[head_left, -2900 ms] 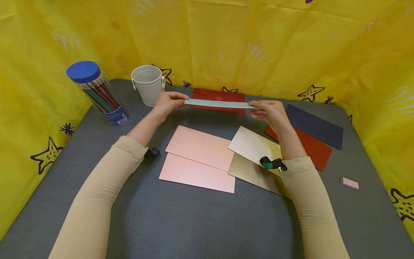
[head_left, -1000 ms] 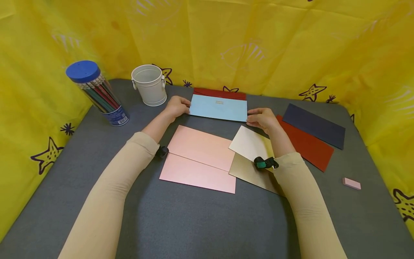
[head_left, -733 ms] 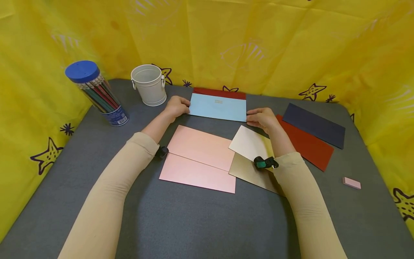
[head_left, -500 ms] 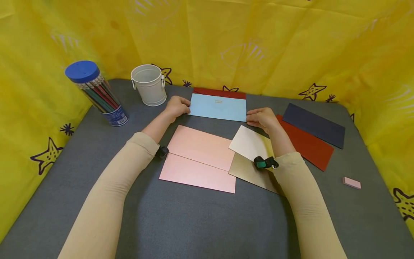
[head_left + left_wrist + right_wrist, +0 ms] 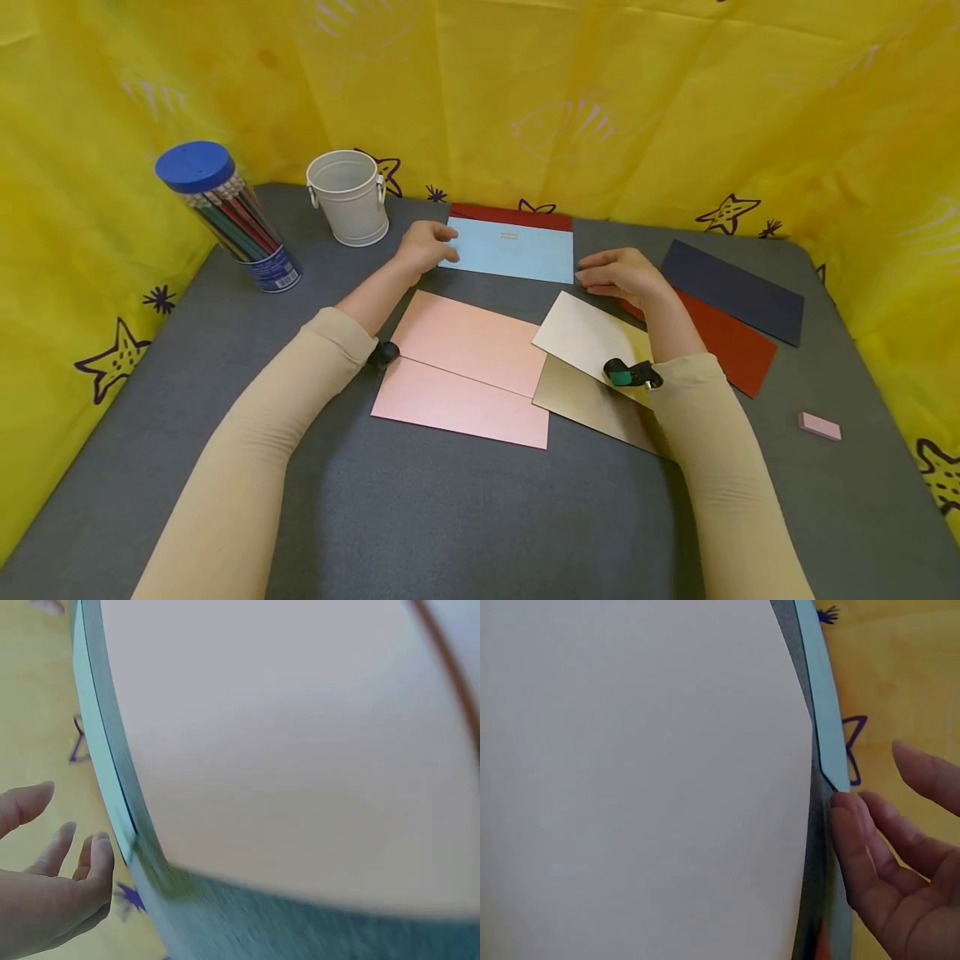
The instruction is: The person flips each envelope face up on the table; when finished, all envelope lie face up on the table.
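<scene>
A light blue envelope point(image 5: 517, 254) with a small gold mark lies at the back of the table, over a red envelope point(image 5: 517, 218) whose top strip shows. My left hand point(image 5: 425, 247) hovers at its left end, thumb and fingers apart and holding nothing. Just off the right end is my right hand point(image 5: 621, 273), fingers loosely bent and nothing in them. In the left wrist view the left hand point(image 5: 60, 885) has a gap between thumb and fingers. The right wrist view shows the right hand point(image 5: 900, 862) with its thumb spread, near the envelope's corner point(image 5: 826, 712).
Two pink envelopes point(image 5: 472, 342) overlap at centre, beside a cream one point(image 5: 581, 333) over a gold one point(image 5: 588, 404). Navy point(image 5: 735, 287) and red-orange point(image 5: 731, 342) envelopes lie right, near a pink eraser point(image 5: 820, 426). A white bucket point(image 5: 352, 208) and a pencil tub point(image 5: 225, 217) stand back left.
The light blue envelope was held edge-on in both hands, then laid flat over the red one. Since half a second ago both hands have let go; the left shifted right, the right moved slightly away.
</scene>
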The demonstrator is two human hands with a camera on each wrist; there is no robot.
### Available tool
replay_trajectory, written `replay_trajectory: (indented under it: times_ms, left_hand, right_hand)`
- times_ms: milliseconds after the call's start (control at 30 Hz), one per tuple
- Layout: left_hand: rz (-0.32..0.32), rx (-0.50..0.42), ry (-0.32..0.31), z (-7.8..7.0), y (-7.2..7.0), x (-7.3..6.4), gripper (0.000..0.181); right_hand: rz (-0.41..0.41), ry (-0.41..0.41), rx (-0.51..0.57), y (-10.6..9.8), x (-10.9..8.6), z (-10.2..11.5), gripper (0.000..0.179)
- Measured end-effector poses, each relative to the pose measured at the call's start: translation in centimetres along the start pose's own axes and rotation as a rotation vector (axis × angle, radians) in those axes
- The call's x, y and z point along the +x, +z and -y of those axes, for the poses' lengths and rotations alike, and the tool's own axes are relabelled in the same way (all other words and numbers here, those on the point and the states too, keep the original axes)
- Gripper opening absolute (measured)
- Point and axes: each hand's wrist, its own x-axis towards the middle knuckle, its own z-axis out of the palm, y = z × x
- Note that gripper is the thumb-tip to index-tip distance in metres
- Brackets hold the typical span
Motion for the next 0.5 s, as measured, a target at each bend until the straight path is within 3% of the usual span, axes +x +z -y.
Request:
replay_trajectory:
  times_ms: [167, 500]
  left_hand:
    - [0.104, -0.004, 0.058, -1.7, 2.8, -1.0, 0.049]
    - [0.262, 0.073, 0.134, -4.0, 8.3, -2.7, 0.049]
  right_hand:
    - [0.078, -0.053, -0.207, -1.3, -0.9, -0.2, 0.049]
    - [0.145, -0.07, -0.415, -1.8, -1.9, -0.3, 0.049]
